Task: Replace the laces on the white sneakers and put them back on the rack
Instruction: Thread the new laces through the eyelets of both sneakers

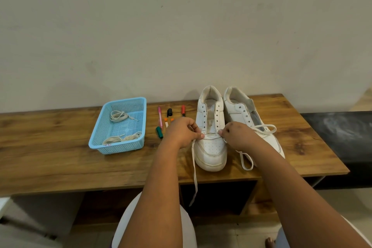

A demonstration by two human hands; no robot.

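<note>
2 hands (211, 136) pinching lace (194, 169) ends

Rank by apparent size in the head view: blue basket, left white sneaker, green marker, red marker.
1. blue basket
2. left white sneaker
3. green marker and red marker: they look alike, and the green one lies nearer the camera, so unranked.

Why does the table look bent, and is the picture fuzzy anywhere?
Head view: the wide lens bows the table edge; light is soft and even, with a faint shadow beside the left sneaker; no glare; the basket and pens look sharp, while the corners and the lace tip hanging off the table go slightly soft.
</note>
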